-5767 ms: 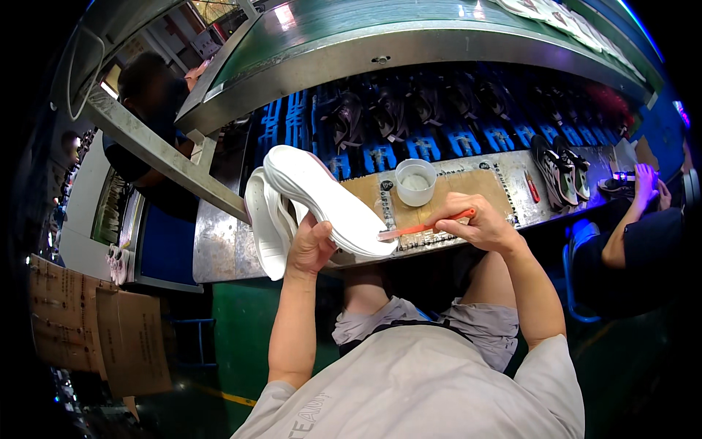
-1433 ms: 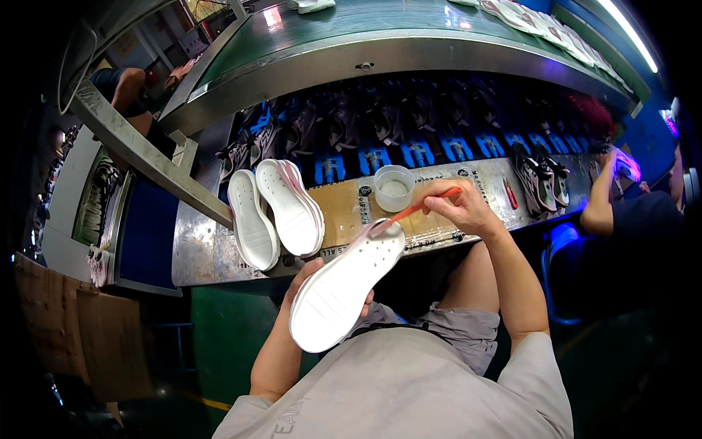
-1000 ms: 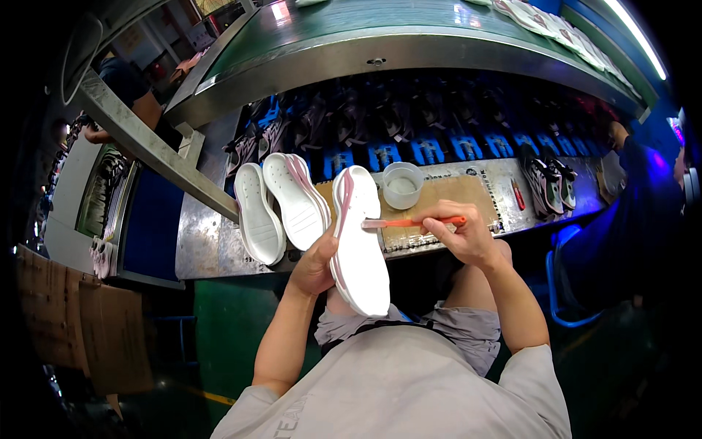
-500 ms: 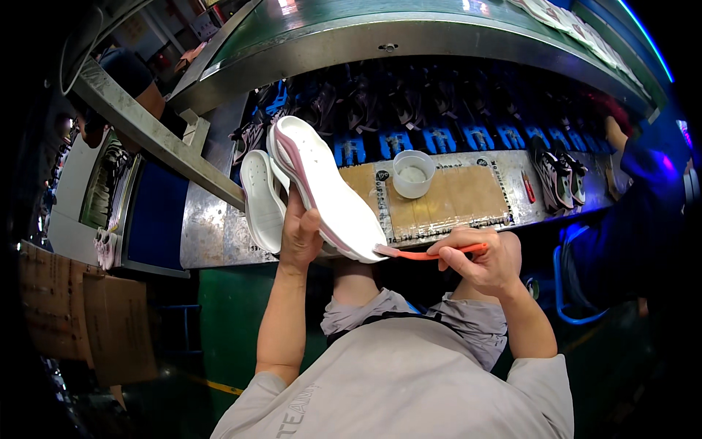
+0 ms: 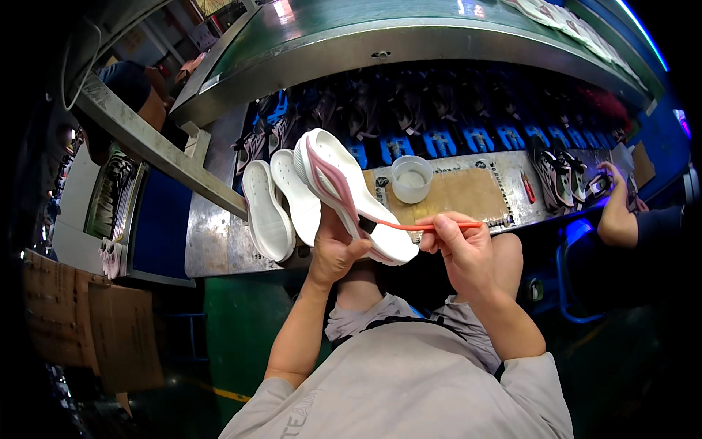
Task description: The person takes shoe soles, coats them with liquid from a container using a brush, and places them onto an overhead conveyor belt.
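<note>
My left hand (image 5: 335, 252) is closed around a white shoe sole with a pink sidewall (image 5: 333, 175), held tilted above the near edge of the bench. In my right hand (image 5: 462, 249) is a thin orange-red brush (image 5: 409, 227), pinched near its handle end. The brush's head reaches the inside of the sole around its middle, and the rim partly hides it. Left of the held sole, a white sole (image 5: 268, 212) rests on the bench. Between them is another white sole (image 5: 294, 192), partly covered by the held one.
A clear plastic cup (image 5: 412, 180) of pale contents stands on brown cardboard (image 5: 457, 194). To its right lie a red-handled tool (image 5: 528, 189) and dark shoes (image 5: 552, 175). A co-worker's arm (image 5: 619, 208) reaches in beside them. A metal post (image 5: 161, 157) slants on the left.
The held sole has shifted right and turned, showing more pink sidewall. The brush head has moved from the sole's near tip toward its middle. A co-worker's hand has come lower beside the dark shoes.
</note>
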Motion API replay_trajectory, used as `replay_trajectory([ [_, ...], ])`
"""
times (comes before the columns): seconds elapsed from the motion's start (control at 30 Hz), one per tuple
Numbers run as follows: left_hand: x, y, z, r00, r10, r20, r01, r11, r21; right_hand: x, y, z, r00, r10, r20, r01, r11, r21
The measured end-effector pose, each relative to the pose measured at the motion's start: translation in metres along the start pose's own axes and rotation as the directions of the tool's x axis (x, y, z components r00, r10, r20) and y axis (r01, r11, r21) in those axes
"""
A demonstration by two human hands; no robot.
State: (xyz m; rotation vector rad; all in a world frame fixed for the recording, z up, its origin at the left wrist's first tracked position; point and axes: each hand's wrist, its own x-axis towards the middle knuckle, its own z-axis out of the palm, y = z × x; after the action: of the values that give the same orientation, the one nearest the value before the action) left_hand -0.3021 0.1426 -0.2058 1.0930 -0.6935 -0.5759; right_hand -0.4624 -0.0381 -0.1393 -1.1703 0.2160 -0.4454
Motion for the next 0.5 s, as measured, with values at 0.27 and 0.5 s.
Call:
replay_trajectory([
  [0.27, -0.006, -0.025, 0.000, 0.969, -0.239, 0.071, 0.246, 0.870, -0.427, 0.015, 0.022, -0.025, 0.976, -0.082, -0.203, 0.109, 0.986, 0.125],
  [0.5, -0.061, -0.040, 0.011, 0.868, -0.491, 0.076, 0.369, 0.534, -0.761, 0.004, 0.036, -0.070, 0.945, -0.045, -0.323, 0.083, 0.991, 0.107],
])
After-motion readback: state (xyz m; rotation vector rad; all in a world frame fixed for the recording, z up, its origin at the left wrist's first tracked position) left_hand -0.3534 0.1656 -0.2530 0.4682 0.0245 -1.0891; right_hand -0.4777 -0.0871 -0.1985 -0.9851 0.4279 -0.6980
